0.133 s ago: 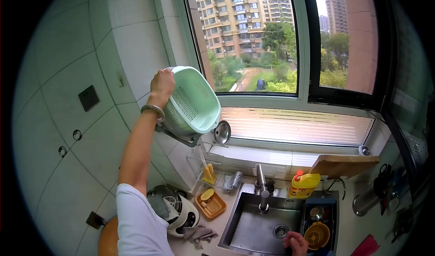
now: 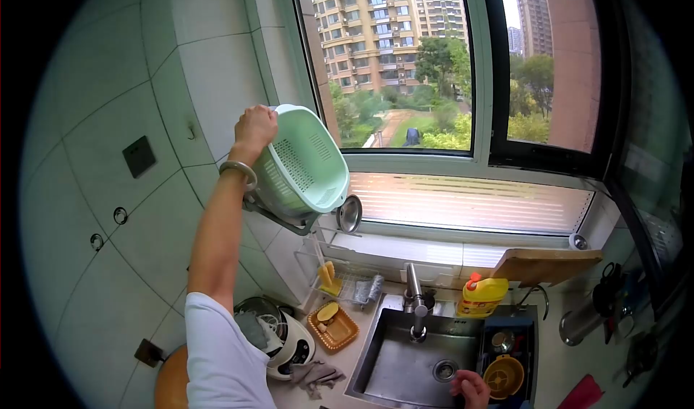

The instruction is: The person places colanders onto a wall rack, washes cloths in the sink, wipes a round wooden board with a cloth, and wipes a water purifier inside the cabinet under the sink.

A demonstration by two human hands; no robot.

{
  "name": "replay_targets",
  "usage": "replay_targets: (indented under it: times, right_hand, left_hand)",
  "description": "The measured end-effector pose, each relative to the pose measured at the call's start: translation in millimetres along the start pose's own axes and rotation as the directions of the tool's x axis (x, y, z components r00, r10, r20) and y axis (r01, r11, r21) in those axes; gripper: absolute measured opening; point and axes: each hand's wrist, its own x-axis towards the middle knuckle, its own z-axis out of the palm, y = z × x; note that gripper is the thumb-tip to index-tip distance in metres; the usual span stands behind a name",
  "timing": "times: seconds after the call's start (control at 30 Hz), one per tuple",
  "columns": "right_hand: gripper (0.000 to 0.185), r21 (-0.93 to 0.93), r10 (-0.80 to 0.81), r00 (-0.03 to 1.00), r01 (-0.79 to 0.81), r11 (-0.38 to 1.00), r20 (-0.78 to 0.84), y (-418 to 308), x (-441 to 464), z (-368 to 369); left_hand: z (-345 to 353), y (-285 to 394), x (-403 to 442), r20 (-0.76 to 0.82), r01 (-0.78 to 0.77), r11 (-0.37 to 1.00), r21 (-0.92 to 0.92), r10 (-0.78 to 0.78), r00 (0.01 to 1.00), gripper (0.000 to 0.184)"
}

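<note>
Barely any shift: whole view slides slightly left, left hand (image 2: 256, 129) and mint-green colander (image 2: 312, 159) with it

Since the earlier frame, the sink (image 2: 394, 365) and everything around it have slipped a little leftward together; the left wrist, with its bangle (image 2: 239, 172), has edged slightly farther left than the rest. The colander is raised well above the sink, beyond its far-left corner, tilted so that its perforated inside shows. The left hand is closed over the colander's left rim, and the basket extends down and to the right from that grip. A grey-green frame (image 2: 282, 219) shows just beneath the colander; whether the two touch cannot be told.

Over the sink's near-right part, the right hand (image 2: 470, 390) has its fingers loosely curled, near the yellow strainer (image 2: 504, 377); whether it holds anything cannot be told. Left of the sink are a woven basket (image 2: 345, 329), a grey cloth (image 2: 314, 378) and a white cooker (image 2: 295, 351). Behind the sink stand the faucet (image 2: 415, 300), a yellow detergent bottle (image 2: 482, 298) and, to its right, a wooden cutting board (image 2: 549, 264).
</note>
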Motion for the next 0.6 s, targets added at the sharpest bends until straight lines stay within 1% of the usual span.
replay_targets:
  times: [0.03, 0.17, 0.23, 0.27, 0.3, 0.33, 0.37, 0.4, 0.47, 0.5, 0.53, 0.57, 0.6]
  right_hand:
    - [0.030, -0.010, -0.012, 1.000, 0.012, 1.000, -0.005, -2, 1, -1]
    - [0.030, -0.001, 0.002, 1.000, -0.002, 1.000, -0.009, 3, 2, 5]
    - [0.029, 0.000, 0.018, 1.000, -0.018, 1.000, -0.015, 5, -1, 7]
    - [0.029, -0.002, 0.014, 1.000, -0.014, 1.000, -0.017, 4, 0, 8]
    - [0.029, -0.020, 0.003, 1.000, -0.003, 1.000, -0.012, 2, 1, 9]
    - [0.030, -0.038, -0.005, 1.000, 0.005, 0.999, -0.009, -1, 0, 10]
    - [0.030, -0.043, -0.004, 1.000, 0.004, 0.999, -0.012, -3, -1, 10]
    - [0.030, -0.052, -0.004, 1.000, 0.003, 0.999, -0.017, -6, -2, 11]
    - [0.031, -0.061, -0.002, 1.000, 0.000, 0.998, -0.024, -9, -4, 14]
    - [0.024, -0.071, -0.038, 0.998, 0.035, 0.997, -0.048, -8, -4, 16]
    - [0.018, -0.082, -0.073, 0.994, 0.066, 0.994, -0.082, -7, -4, 16]
    - [0.018, -0.083, -0.067, 0.991, 0.057, 0.995, -0.117, -5, -5, 15]
    - [0.023, -0.050, 0.010, 0.999, -0.012, 0.999, -0.049, -1, -7, 12]
  left_hand:
    - [-4, 0, -2, 0.022, 0.030, 0.997, -0.068, -0.028, 0.999, 0.034]
    - [-2, -20, 3, 0.033, 0.027, 0.998, -0.052, -0.026, 0.999, 0.033]
    - [6, -23, -2, -0.017, -0.040, 0.999, 0.035, 0.040, 0.999, 0.034]
    - [4, -16, -6, -0.012, -0.004, 0.997, 0.080, 0.005, 1.000, 0.030]
    - [-4, -11, -10, -0.013, -0.004, 0.997, 0.074, 0.005, 1.000, 0.030]
    - [-15, -7, -13, -0.059, -0.116, 0.961, 0.250, 0.135, 0.989, 0.029]
    - [-20, -5, -17, -0.081, -0.210, 0.882, 0.422, 0.267, 0.960, 0.027]
    - [-15, -11, -16, -0.078, -0.209, 0.884, 0.417, 0.264, 0.961, 0.027]
    - [-1, -34, -11, -0.193, -0.261, 0.893, 0.367, 0.347, 0.918, 0.026]
    - [6, -44, -11, -0.190, -0.266, 0.894, 0.362, 0.350, 0.917, 0.026]
    - [16, -50, -13, -0.254, -0.213, 0.920, 0.329, 0.304, 0.918, 0.026]
    - [27, -54, -14, -0.308, -0.177, 0.943, 0.283, 0.264, 0.914, 0.028]
    - [34, -64, -13, -0.341, -0.195, 0.950, 0.244, 0.273, 0.900, 0.028]
